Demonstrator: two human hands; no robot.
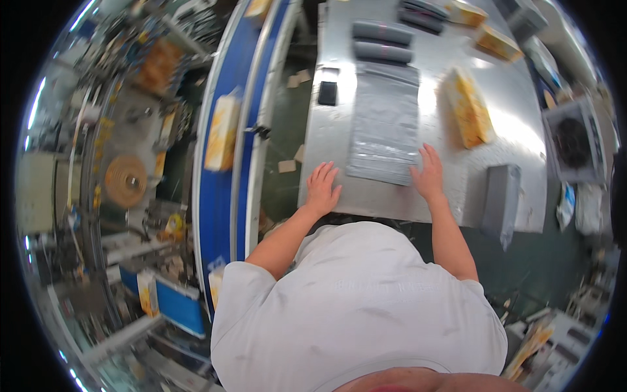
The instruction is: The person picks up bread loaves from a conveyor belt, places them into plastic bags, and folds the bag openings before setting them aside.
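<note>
A stack of flat grey plastic bags (384,124) lies lengthwise on the metal table (330,140). My left hand (322,188) rests at the table's near left edge, fingers spread, holding nothing and a little apart from the bags. My right hand (428,173) is beside the bags' near right corner, its fingers stretched out and the thumb close to their edge. To its right stands a yellow and white package (469,108). Farther right, a grey wrapped package (501,199) sits at the near edge, its loose end hanging over.
Rolled grey bags (383,42) lie beyond the stack, with a black phone (328,93) left of it. More yellow packages (498,43) are at the far right. A blue conveyor (219,215) carrying a yellow package (223,132) runs along the left. A fan (575,138) stands right.
</note>
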